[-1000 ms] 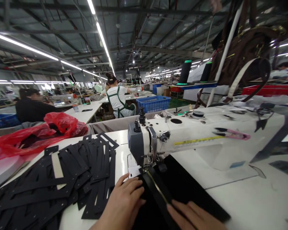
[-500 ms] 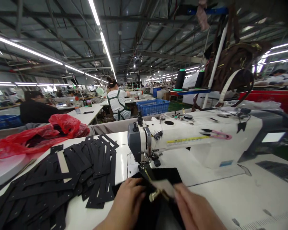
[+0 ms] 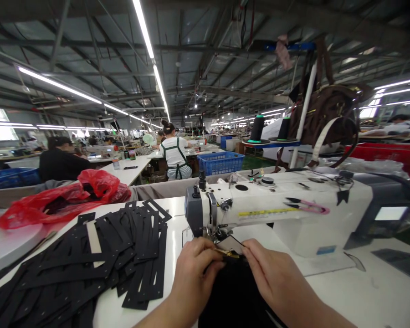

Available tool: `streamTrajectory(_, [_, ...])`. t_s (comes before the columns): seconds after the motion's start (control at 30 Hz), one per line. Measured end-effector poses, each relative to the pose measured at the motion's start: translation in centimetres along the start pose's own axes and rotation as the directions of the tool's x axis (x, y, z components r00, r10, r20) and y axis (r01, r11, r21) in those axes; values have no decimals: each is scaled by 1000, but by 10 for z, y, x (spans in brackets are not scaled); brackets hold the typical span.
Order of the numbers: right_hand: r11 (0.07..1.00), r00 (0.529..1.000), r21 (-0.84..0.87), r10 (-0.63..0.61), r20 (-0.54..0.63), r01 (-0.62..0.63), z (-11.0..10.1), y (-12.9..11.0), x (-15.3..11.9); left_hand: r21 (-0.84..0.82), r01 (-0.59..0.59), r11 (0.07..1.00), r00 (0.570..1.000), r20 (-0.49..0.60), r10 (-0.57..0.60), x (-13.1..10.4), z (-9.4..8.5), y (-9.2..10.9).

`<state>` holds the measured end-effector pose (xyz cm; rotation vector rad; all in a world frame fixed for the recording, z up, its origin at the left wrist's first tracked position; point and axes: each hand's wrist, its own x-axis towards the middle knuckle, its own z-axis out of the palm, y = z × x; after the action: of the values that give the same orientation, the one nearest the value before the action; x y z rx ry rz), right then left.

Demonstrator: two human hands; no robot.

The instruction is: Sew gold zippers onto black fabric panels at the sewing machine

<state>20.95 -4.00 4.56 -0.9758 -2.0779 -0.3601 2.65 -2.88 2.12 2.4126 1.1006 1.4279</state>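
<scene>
On the near side of the sewing machine (image 3: 300, 223), your left hand (image 3: 195, 273) and right hand (image 3: 276, 273) pinch the far end of the black fabric (image 3: 236, 294); likely light and floppy, it's best held beside the gold trim (image 3: 228, 253).

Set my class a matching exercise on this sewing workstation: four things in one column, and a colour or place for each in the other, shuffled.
Things
1. Black fabric
2. Pink-handled snips
3. Plastic bag
4. Thread cones

Colours and places
A. On a blue stand
B. Between the left hand and the right hand
C. Red
D. Against the white sewing machine

Right pairs: 1-B, 2-D, 3-C, 4-A.
</scene>
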Motion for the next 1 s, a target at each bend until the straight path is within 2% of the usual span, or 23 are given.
streamTrajectory(0.13, [985,988,-81,-155,-25,153,-1,4,3,62,-8,998,1000,12,8,3,-8,-2])
streamTrajectory(0.27, [958,958,-40,-285,-23,284,-2,3,8,126,-54,991,999,15,52,4,-9,-5])
streamTrajectory(0.43, [960,960,43,-278,17,277,-2,1,8,184,-193,964,976,-68,209,-4,-9,-4])
streamTrajectory(0.53, [960,962,72,-273,34,270,-1,0,4,219,-281,934,950,-71,303,-11,-8,-5])
streamTrajectory(0.7, [964,967,102,-251,43,246,1,1,0,167,-220,961,973,-29,228,-15,-7,-7])
streamTrajectory(1.0, [973,976,107,-210,53,203,-3,-2,-3,200,-295,934,951,-33,307,-15,-6,-5])
